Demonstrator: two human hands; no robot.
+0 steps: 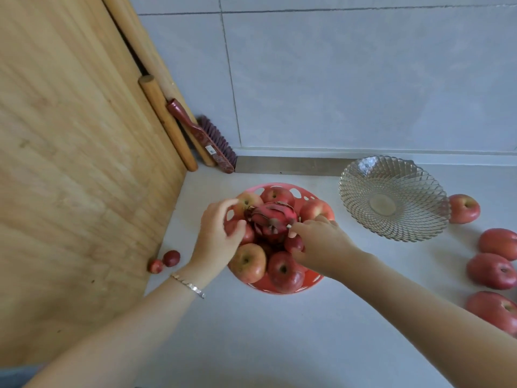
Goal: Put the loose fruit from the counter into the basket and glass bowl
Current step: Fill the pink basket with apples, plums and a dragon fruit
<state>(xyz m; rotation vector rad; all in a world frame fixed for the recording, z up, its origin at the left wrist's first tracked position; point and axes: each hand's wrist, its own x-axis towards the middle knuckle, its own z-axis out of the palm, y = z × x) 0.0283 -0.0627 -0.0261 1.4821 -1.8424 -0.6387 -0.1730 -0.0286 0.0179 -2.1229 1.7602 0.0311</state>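
Note:
A red plastic basket [291, 287] on the counter holds several red apples [247, 261] with a pink dragon fruit [272, 219] lying on top. My left hand [216, 236] curls against the dragon fruit's left end, fingers apart, thumb on an apple. My right hand [319, 243] pinches a small dark plum [294, 243] between finger and thumb at the basket's middle, its fingertips touching the dragon fruit's scales. The glass bowl [349, 197] stands empty to the right. Several loose apples [463, 208] lie right of the bowl. Two small plums [171, 258] lie left of the basket.
A large wooden board [78, 177] leans on the left, with rolling pins [167, 124] and a red-handled brush [207, 138] against the tiled wall behind it. The grey counter [265, 337] stretches toward me.

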